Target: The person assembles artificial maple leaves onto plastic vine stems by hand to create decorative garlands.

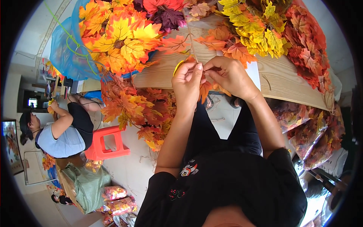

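Surface: pale wood (281, 84), near edge in front of the person
Bright leaves: orange-yellow bunch (123, 39) toward the left end
Rusty leaves: bunch (141, 108) hanging by the near left corner
Red leaves: pile (307, 51) along the right end
Yellow leaves: bunch (261, 30) toward the far side, right of the hands
Left hand: (186, 81) thumb and fingers pinching the stem
Right hand: (231, 75) fingertips pinched together just beside, grip unclear
Stem: thin, brown (192, 47), above the surface, running away from the hands
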